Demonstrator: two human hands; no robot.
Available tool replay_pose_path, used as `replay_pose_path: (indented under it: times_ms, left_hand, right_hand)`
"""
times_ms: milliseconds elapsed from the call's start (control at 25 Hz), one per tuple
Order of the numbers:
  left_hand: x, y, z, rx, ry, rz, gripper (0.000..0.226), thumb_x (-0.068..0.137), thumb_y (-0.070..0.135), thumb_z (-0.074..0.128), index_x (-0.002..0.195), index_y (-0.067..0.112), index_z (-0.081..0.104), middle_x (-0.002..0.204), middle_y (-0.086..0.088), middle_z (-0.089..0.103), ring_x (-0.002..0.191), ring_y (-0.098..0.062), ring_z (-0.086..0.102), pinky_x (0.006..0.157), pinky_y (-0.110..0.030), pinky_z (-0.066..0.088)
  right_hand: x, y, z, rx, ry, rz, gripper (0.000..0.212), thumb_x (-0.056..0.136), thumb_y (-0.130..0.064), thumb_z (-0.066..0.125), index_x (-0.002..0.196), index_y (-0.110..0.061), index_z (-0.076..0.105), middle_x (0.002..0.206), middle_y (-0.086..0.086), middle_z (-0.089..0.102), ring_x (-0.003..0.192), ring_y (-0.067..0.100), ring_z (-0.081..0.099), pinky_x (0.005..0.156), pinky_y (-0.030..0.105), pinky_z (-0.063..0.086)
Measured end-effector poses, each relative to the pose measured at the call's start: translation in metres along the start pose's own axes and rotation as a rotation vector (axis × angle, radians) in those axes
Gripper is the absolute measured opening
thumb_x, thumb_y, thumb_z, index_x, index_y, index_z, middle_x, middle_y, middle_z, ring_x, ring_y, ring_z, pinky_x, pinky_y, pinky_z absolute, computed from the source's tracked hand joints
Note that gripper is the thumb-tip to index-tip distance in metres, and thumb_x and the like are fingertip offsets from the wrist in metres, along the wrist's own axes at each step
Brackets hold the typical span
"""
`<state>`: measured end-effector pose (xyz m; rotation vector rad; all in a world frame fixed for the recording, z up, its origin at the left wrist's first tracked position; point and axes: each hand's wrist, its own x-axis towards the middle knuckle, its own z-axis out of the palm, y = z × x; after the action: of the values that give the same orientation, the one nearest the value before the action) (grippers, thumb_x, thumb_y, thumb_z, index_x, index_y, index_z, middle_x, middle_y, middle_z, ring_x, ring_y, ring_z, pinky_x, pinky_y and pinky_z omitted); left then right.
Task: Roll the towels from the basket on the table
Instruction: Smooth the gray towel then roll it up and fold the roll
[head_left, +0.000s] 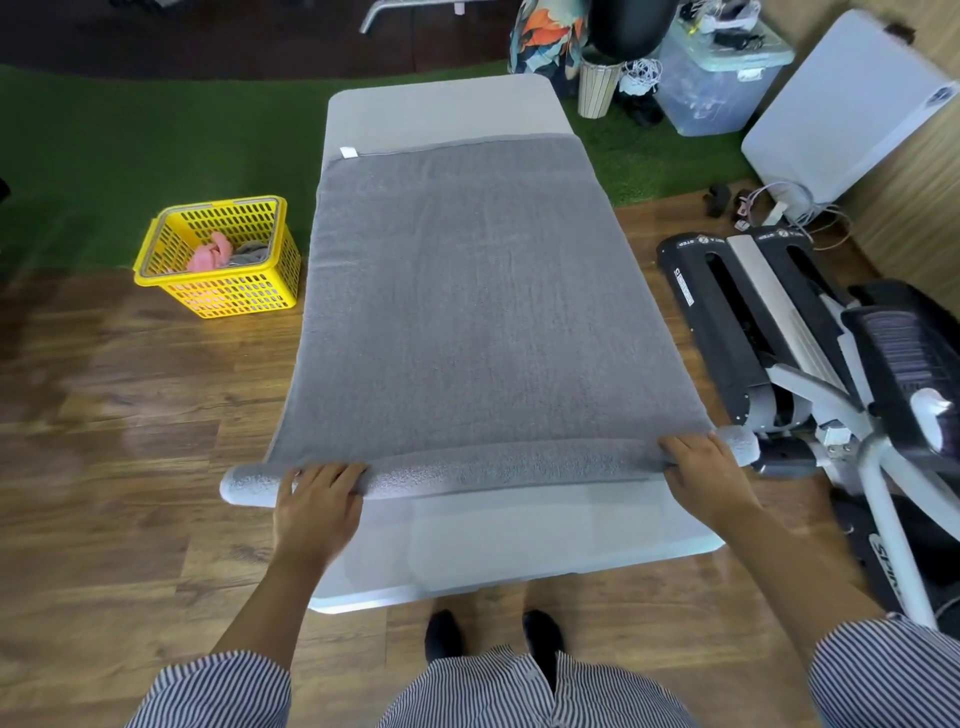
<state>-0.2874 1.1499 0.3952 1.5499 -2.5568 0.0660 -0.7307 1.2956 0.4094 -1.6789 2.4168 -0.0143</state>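
We see a grey towel (478, 312) of matt, nubbly terry cloth lying on a bench (447, 109) with a smooth, pale, faintly sheened top. The yellow basket (223, 291) looks like glossy perforated plastic. The floor (104, 415) is polished wood-grain plank, beside rough green artificial turf (130, 140).

Both hands (322, 499) (701, 467) forward (fingers curled)
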Motion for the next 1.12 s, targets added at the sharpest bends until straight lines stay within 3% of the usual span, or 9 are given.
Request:
replay_pose_path:
  times_ms: [160,320,400,480,600,720,840,960,1120]
  left_hand:
    - [-0.002,-0.005,0.002,0.004,0.032,0.062,0.038,0.078,0.026,0.035,0.086,0.018,0.072,0.075,0.001,0.068,0.070,-0.024,0.066,0.074,-0.044,0.041]
    - [0.001,0.000,-0.003,-0.031,0.072,0.006,0.026,0.081,0.014,0.061,0.106,0.018,0.065,0.103,-0.002,0.067,0.091,-0.026,0.065,0.084,-0.051,0.045]
    - [0.001,0.006,0.000,-0.066,0.056,-0.024,0.025,0.087,0.024,0.052,0.106,0.019,0.067,0.106,0.000,0.068,0.097,-0.024,0.065,0.093,-0.051,0.041]
    - [-0.001,0.010,0.006,-0.078,-0.005,-0.030,0.042,0.083,0.041,0.044,0.112,0.021,0.067,0.113,0.003,0.066,0.107,-0.021,0.062,0.104,-0.053,0.033]
    - [-0.001,0.009,0.010,-0.067,-0.032,-0.021,0.047,0.074,0.035,0.055,0.117,0.019,0.065,0.117,0.002,0.065,0.113,-0.021,0.060,0.107,-0.056,0.029]
    - [0.000,0.009,0.008,-0.027,0.015,-0.006,0.032,0.081,0.015,0.063,0.113,0.018,0.066,0.109,0.002,0.067,0.104,-0.021,0.064,0.103,-0.056,0.034]
    - [-0.002,0.004,0.006,0.003,0.008,0.016,0.051,0.064,-0.006,0.076,0.108,0.018,0.067,0.097,0.004,0.067,0.092,-0.020,0.066,0.095,-0.057,0.040]
    - [-0.002,-0.008,0.009,-0.012,-0.011,0.113,0.051,0.063,-0.004,0.076,0.106,0.020,0.064,0.090,0.004,0.068,0.081,-0.021,0.068,0.088,-0.054,0.045]
    - [-0.002,-0.013,0.006,-0.054,0.058,0.119,0.033,0.085,0.016,0.046,0.114,0.018,0.061,0.108,0.002,0.067,0.097,-0.020,0.064,0.100,-0.052,0.038]
  right_hand:
    - [-0.005,-0.004,-0.009,-0.045,-0.066,0.028,0.030,0.088,-0.012,0.045,0.113,-0.006,0.061,0.103,0.017,0.065,0.102,0.037,0.054,0.106,0.044,0.027]
    - [0.000,0.001,-0.001,0.021,0.080,0.019,0.031,0.078,0.004,0.053,0.108,-0.002,0.060,0.104,0.016,0.061,0.100,0.039,0.055,0.103,0.055,0.034]
    - [0.001,0.000,0.001,0.027,0.038,0.058,0.037,0.083,0.005,0.049,0.118,-0.003,0.057,0.117,0.014,0.059,0.113,0.036,0.052,0.109,0.056,0.026]
    - [-0.001,-0.004,0.001,0.040,-0.047,0.083,0.042,0.087,-0.004,0.048,0.129,-0.007,0.049,0.134,0.010,0.050,0.130,0.028,0.040,0.114,0.051,0.010]
    - [-0.001,-0.006,-0.002,0.035,-0.118,0.070,0.053,0.083,-0.006,0.051,0.135,-0.009,0.042,0.141,0.008,0.042,0.136,0.023,0.030,0.115,0.047,0.002]
    - [0.000,-0.007,-0.003,0.031,-0.075,0.080,0.042,0.085,-0.005,0.050,0.126,-0.009,0.050,0.126,0.010,0.054,0.123,0.026,0.044,0.115,0.047,0.005]
    - [-0.001,-0.006,-0.005,0.014,-0.028,0.094,0.024,0.087,-0.008,0.048,0.108,-0.009,0.059,0.102,0.008,0.063,0.102,0.029,0.055,0.114,0.046,0.014]
    - [-0.002,-0.001,-0.006,-0.026,-0.068,0.099,0.017,0.087,-0.013,0.044,0.094,-0.013,0.060,0.089,0.004,0.063,0.093,0.026,0.057,0.113,0.044,0.013]
    - [-0.003,0.005,-0.003,-0.004,0.071,0.064,0.015,0.079,-0.005,0.056,0.092,-0.012,0.060,0.088,0.004,0.062,0.090,0.029,0.058,0.107,0.053,0.023]
